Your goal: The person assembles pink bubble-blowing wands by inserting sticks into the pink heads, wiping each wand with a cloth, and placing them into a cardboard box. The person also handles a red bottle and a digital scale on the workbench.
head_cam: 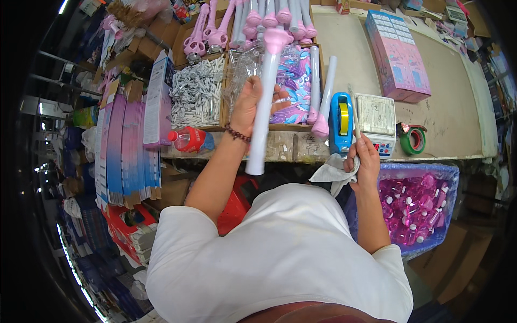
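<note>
My left hand, with a beaded bracelet at the wrist, holds a white plastic tube with a pink end piece upright before my chest. The tube rests between thumb and palm; the other fingers are partly behind it. In my right hand are a pale cloth and a thin stick-like tool pointing away from me. Two similar tubes lie right of the carton of printed film, one of them inside its edge. A blue tape dispenser with yellow tape stands near my right hand.
A digital scale, a green tape roll and pink printed boxes sit on the right. White corded parts fill a carton at left, behind a red-labelled bottle. A lined crate of pink bottles stands below the table's edge.
</note>
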A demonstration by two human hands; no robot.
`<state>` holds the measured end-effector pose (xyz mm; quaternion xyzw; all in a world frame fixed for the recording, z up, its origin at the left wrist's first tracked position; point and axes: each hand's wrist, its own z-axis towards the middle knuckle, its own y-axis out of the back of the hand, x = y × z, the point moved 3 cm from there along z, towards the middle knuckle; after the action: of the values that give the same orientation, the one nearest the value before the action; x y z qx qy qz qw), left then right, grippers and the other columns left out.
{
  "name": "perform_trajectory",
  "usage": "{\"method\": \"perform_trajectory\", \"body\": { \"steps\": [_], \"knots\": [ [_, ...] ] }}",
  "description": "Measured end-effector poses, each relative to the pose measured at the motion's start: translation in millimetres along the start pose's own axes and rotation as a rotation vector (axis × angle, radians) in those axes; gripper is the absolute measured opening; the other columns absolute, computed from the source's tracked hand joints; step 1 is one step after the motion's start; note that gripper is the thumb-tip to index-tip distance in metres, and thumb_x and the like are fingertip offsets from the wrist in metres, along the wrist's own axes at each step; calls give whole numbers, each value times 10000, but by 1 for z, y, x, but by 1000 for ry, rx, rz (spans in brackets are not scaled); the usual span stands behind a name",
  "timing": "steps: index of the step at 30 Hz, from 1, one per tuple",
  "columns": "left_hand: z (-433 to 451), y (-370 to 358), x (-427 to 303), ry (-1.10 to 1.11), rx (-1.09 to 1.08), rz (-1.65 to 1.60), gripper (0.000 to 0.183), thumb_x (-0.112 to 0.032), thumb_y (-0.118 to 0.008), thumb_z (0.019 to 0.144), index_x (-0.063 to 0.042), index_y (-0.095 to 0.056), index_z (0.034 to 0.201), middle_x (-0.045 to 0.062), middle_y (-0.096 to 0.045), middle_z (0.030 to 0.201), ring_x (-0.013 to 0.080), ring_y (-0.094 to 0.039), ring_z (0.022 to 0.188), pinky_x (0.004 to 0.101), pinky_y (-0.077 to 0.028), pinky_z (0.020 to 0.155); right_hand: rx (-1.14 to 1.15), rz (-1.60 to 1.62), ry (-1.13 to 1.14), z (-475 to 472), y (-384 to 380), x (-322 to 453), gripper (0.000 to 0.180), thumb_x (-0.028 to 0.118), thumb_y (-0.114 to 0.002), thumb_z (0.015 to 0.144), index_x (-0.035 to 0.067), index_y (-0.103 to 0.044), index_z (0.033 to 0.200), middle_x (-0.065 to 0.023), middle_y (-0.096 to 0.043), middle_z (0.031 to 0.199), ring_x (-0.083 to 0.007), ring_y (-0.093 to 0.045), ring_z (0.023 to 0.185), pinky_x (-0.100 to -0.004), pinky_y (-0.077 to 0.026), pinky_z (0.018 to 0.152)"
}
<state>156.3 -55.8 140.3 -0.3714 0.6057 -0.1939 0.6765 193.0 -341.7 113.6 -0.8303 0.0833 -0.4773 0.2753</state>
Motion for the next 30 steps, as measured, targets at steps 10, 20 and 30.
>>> {"method": "perform_trajectory", "body": {
  "steps": [10, 20, 30],
  "knots": [
    [-23, 31, -9, -42, -91, 221, 468, -164, -610, 882, -25, -348, 1244, 106, -573, 886, 190, -621, 658, 315, -544, 551, -123, -65, -25, -1, -23, -31, 311, 179, -524, 949, 26, -494, 1218, -19, -526, 648, -95, -464, 425, -237, -394, 372],
    [-8, 67, -46, 51, 38, 237, 419, -243, -553, 930, -52, -384, 1262, 85, -555, 890, 177, -587, 688, 329, -524, 597, -94, -167, 23, 4, -112, -68, 270, 206, -522, 951, 40, -535, 1164, -3, -510, 634, -87, -457, 407, -227, -368, 355],
    [-3, 80, -81, 5, 18, 231, 621, -542, -569, 845, -56, -453, 1214, 64, -544, 891, 168, -566, 743, 337, -503, 549, -68, -215, 34, 11, -139, -80, 293, 193, -540, 942, 24, -559, 1181, -17, -523, 668, -83, -462, 437, -218, -375, 373]
  ]
}}
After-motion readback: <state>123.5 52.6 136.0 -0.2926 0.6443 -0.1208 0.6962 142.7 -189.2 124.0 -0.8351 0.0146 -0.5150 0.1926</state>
